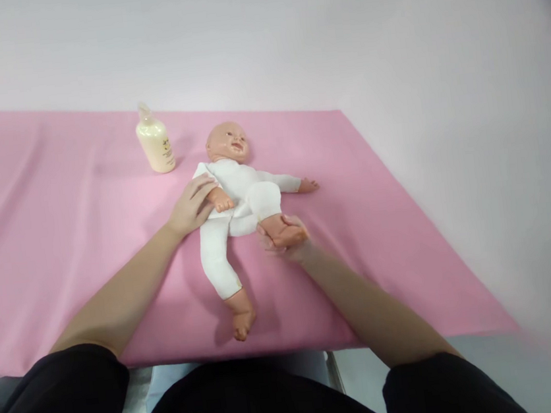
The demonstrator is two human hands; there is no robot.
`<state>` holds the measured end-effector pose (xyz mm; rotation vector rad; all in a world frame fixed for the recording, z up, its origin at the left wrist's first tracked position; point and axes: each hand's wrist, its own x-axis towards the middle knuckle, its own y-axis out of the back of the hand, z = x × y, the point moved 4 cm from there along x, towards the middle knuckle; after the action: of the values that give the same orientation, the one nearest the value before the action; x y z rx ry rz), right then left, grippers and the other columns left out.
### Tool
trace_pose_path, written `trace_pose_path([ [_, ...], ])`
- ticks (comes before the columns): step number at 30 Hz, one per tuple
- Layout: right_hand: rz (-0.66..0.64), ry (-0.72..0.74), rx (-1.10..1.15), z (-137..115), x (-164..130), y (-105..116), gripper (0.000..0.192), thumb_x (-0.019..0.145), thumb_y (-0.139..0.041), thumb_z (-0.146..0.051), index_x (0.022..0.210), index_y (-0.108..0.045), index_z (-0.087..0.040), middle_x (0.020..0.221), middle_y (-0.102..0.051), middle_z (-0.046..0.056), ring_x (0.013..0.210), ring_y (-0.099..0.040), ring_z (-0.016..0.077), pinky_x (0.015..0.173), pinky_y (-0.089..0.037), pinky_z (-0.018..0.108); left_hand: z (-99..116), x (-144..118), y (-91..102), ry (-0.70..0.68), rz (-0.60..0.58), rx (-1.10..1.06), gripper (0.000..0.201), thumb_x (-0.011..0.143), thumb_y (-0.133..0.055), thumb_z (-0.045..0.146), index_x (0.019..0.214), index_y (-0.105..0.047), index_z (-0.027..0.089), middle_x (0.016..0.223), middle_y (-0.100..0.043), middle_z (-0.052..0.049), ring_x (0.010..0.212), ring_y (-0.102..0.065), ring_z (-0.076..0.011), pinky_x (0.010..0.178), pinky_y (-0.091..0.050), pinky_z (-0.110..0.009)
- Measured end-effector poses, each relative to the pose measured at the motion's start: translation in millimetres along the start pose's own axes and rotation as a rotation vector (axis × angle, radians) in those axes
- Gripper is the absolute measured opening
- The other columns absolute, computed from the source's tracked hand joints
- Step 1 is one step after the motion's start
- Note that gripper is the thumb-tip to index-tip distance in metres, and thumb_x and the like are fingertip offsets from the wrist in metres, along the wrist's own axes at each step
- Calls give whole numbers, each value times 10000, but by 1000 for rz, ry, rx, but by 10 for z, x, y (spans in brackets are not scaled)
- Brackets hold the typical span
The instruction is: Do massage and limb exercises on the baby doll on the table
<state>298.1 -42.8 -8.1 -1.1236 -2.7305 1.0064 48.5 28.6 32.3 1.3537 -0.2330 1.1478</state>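
Note:
A baby doll (240,177) with a white cloth body lies on its back, head away from me. My left hand (190,206) lies along the doll's side, its fingers and thumb around the arm nearest it; the doll's small hand pokes out past them. With my right hand (291,234) I hold the doll's other leg by the foot, and that knee is bent up toward the belly. My right fingers are partly hidden behind the foot. The doll's left-side leg (218,259) stretches toward me on the cloth.
A pale yellow pump bottle (155,144) stands upright beyond my left hand. The pink covering (358,237) spreads over the table; its right edge slants and its front edge runs close to my body. A white wall (256,36) rises behind.

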Motion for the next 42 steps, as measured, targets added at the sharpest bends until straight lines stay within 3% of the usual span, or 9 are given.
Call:
trace_pose_path([
  [4,88,95,183,-101,82,-41,402,809,-582,-559,833,-594,-158,587,-544,-39,395,-279,54,385,-258,209,15,-1,-30,-16,-46,29,405,1010,-500,374,1366,-581,199,1354,-599,-185,1401,-500,-332,1160,-427,-602],
  [10,154,62,186,-33,107,40,391,826,-622,-542,861,-612,-153,644,-619,-16,389,-324,46,403,-283,198,35,12,-64,-27,-69,27,382,1010,-495,310,1365,-597,212,1346,-619,-165,1424,-488,-326,1163,-433,-592],
  [14,131,59,150,-27,114,59,415,814,-633,-569,878,-609,-159,637,-634,-5,384,-338,61,405,-306,215,19,12,-46,16,-26,-32,398,1011,-510,375,1362,-603,213,1357,-617,-169,1411,-498,-322,1176,-418,-575],
  [18,-17,64,81,-10,61,-11,484,761,-662,-629,898,-602,-169,635,-620,-4,411,-435,95,435,-382,251,-93,-17,10,183,148,-153,499,968,-571,517,1348,-591,194,1345,-614,-175,1339,-550,-323,1159,-432,-553],
  [22,-286,23,-23,65,-83,-150,543,709,-753,-612,950,-624,-144,756,-700,44,590,-630,135,574,-494,247,-344,-93,73,483,472,-404,575,892,-639,644,1293,-578,236,1299,-621,-137,1244,-610,-293,1012,-549,-455],
  [26,-545,-181,-89,126,-189,-304,562,673,-848,-496,1018,-627,-111,917,-761,122,822,-728,214,740,-561,295,-610,-197,119,680,766,-613,530,863,-664,661,1228,-558,291,1320,-612,-102,1170,-650,-254,890,-601,-396],
  [29,-701,-371,-197,127,-201,-407,596,674,-887,-477,1049,-615,-102,952,-762,146,940,-740,275,836,-572,368,-814,-311,121,830,911,-709,436,858,-686,616,1119,-570,286,1261,-632,-92,1114,-670,-233,846,-618,-370],
  [34,-771,-451,-418,116,-153,-467,493,712,-900,-368,1044,-632,-121,976,-760,97,1047,-726,241,909,-558,300,-1042,-466,72,1001,1019,-808,330,911,-637,559,1037,-557,265,1188,-652,-80,1126,-672,-194,879,-629,-324],
  [42,-834,-410,-397,108,-157,-500,486,751,-881,-376,1113,-664,-135,996,-778,90,1034,-752,229,996,-561,335,-1020,-445,81,998,958,-743,399,917,-587,648,1054,-569,274,1204,-651,-88,1137,-672,-187,883,-633,-316],
])
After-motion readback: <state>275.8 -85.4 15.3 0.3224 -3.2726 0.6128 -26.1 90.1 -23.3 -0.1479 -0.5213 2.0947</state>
